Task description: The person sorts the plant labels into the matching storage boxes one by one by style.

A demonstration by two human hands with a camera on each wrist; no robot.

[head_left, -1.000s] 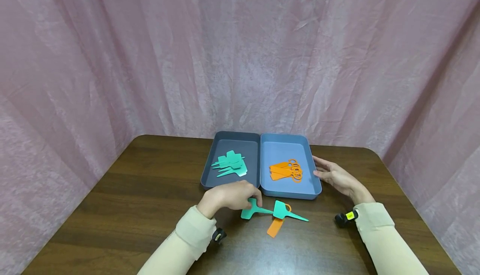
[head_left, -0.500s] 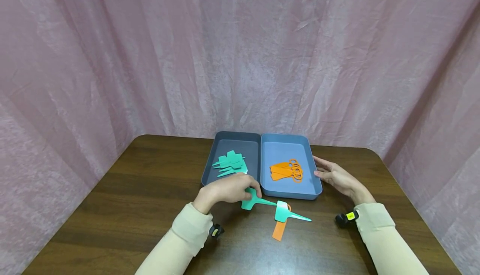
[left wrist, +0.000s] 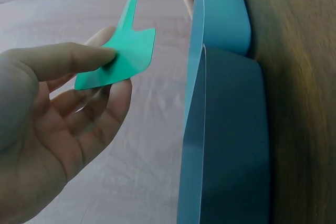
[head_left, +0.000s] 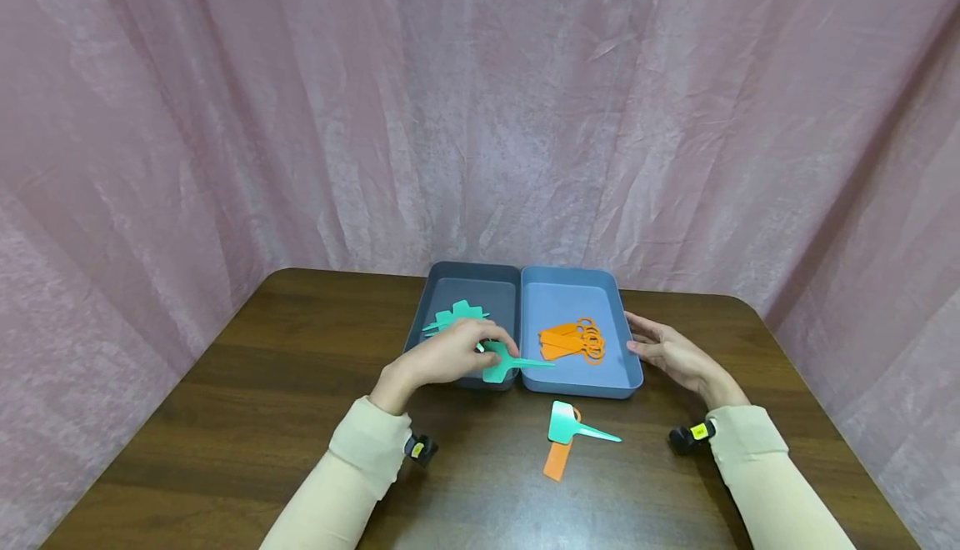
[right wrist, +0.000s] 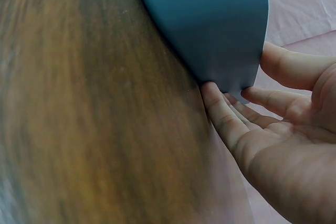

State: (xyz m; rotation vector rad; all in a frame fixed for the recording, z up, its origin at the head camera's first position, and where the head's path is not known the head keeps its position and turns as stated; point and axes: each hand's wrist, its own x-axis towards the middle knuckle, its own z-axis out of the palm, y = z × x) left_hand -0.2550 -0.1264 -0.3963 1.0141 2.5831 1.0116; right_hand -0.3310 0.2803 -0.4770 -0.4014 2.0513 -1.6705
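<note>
My left hand (head_left: 446, 356) pinches a green T-shaped plant label (left wrist: 128, 51) by its broad head, thumb on one face and fingers behind. The label is held over the front edge of the dark grey tray (head_left: 480, 283), its spike pointing right across the blue tray (head_left: 573, 293). Partly hidden behind this hand, several green plant labels (head_left: 459, 314) lie in the dark tray. Orange tags with ring ends (head_left: 562, 342) are heaped in the blue tray. My right hand (head_left: 678, 361) touches the blue tray's right wall, fingertips against it near the base in the right wrist view.
In front of the trays, another green plant label (head_left: 562, 423) lies across an orange tag (head_left: 557, 461) on the brown wooden table (head_left: 300, 417). The trays stand side by side near the far edge. A pink curtain (head_left: 465, 117) hangs behind and around the table.
My left hand has lifted the green plant label from the table and carried it back to the dark tray's front edge. The two overlapping tags shifted slightly right. The right hand stays put.
</note>
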